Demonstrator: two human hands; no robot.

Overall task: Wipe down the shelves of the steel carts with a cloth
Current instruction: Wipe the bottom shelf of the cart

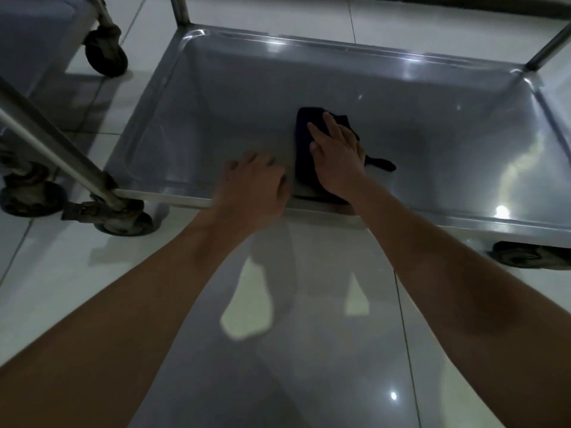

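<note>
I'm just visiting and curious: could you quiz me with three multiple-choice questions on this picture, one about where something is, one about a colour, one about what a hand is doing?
1. Where does the cloth lie?
A. on the tiled floor
B. on the cart's bottom shelf, near its front edge
C. over a cart post

2. What colour is the cloth?
A. white
B. yellow
C. dark navy, nearly black

3. How is the right hand placed?
A. flat, fingers spread on the cloth
B. hanging free in the air
C. round a wheel

Answers: B, the dark folded cloth rests on the steel cart shelf; C, it looks almost black; A, the right hand presses on it, beside the left hand.
</note>
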